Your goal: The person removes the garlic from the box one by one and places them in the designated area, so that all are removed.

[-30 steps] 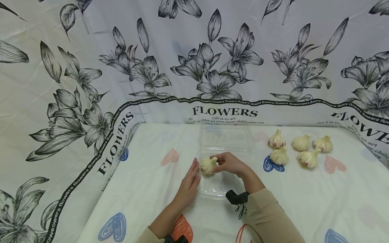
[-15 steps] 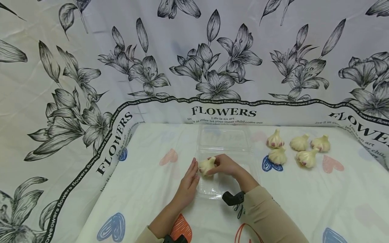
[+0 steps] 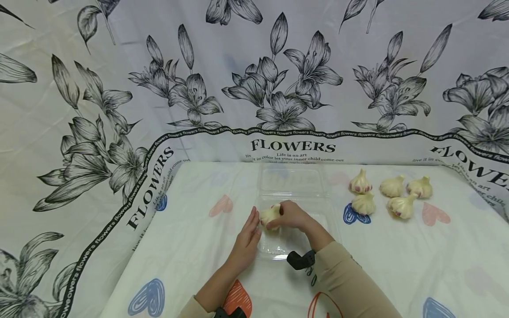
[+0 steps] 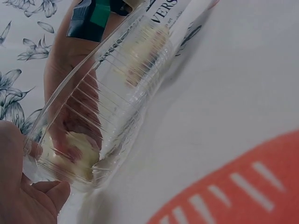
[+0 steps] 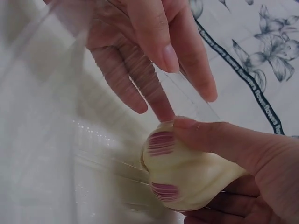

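Note:
A garlic bulb (image 3: pixel 269 216) with purple streaks sits at the left side of a clear plastic clamshell box (image 3: pixel 278 251). My right hand (image 3: pixel 294 216) grips this bulb, thumb on one side and fingers curled round the other, as the right wrist view shows on the garlic (image 5: pixel 191 168). Flat against the outside of the box's left wall, my left hand (image 3: pixel 245 245) has its fingers straight. Through the ribbed plastic wall (image 4: pixel 88 98) in the left wrist view, the held bulb (image 4: pixel 74 156) shows at the near end.
Several garlic bulbs (image 3: pixel 401 206) lie on the white heart-print cloth (image 3: pixel 397 265) to the right of the box. The box's lid (image 3: pixel 292 181) lies folded back toward the flower-print curtain (image 3: pixel 199 145) behind.
My right hand has shifted slightly left with the garlic bulb, and its fingers now cover more of the bulb's neck. The left hand stays against the box.

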Demonstrator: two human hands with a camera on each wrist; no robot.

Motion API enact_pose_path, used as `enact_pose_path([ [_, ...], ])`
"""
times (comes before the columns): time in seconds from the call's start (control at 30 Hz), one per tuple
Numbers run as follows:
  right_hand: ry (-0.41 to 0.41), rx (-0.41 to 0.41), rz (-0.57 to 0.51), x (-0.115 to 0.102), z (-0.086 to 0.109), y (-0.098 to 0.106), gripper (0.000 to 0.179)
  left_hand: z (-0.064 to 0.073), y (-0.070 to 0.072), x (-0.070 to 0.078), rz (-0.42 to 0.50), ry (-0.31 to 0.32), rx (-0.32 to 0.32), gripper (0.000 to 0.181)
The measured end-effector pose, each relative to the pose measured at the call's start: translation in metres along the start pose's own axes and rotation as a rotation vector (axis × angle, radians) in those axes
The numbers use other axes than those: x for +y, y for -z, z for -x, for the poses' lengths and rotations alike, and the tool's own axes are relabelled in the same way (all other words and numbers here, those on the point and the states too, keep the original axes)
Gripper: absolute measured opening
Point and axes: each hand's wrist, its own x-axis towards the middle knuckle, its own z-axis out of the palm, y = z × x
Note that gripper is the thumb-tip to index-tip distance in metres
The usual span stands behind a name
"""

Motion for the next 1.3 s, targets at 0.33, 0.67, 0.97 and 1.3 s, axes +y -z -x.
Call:
enact_pose_path([
  [0.33, -0.023, 0.001, 0.021, -0.014, 0.005, 0.008, 0.038, -0.001, -0.001, -0.002, 0.019, -0.008, -0.005, 0.049],
  [0.67, 0.046, -0.024, 0.055, -0.027, 0.015, 0.018, 0.03, -0.001, 0.0, -0.003, 0.049, -0.001, -0.015, 0.05],
  [0.97, 0.092, -0.006, 0.061, -0.028, 0.028, 0.035, 0.038, -0.001, 0.0, -0.002, 0.015, -0.002, -0.001, 0.049],
  [1.3, 0.085, 0.035, -0.024, -0.02, 0.046, 0.053, 0.053, 0.0, 0.003, 0.006, -0.019, 0.008, 0.006, 0.049],
])
